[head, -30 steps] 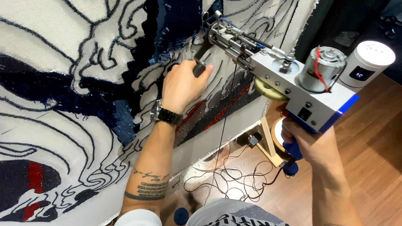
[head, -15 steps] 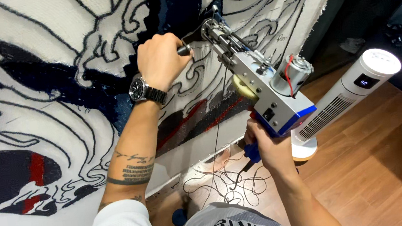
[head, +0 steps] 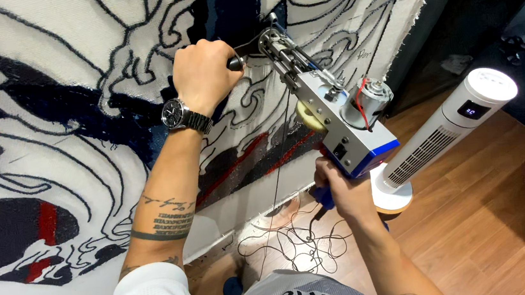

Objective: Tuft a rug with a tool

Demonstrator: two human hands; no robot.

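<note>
Left hand [head: 203,73]: fist closed around the black front handle of a tufting gun [head: 330,118], wrist bent upward, steel watch [head: 184,116] at the wrist. Right hand [head: 342,191]: clenched on the blue rear grip below the boxy silver body. Gun's nose meets the stretched white tufting cloth [head: 44,79], looped navy and red pile; white tower fan [head: 447,133] on wood floor [head: 507,220].
</note>
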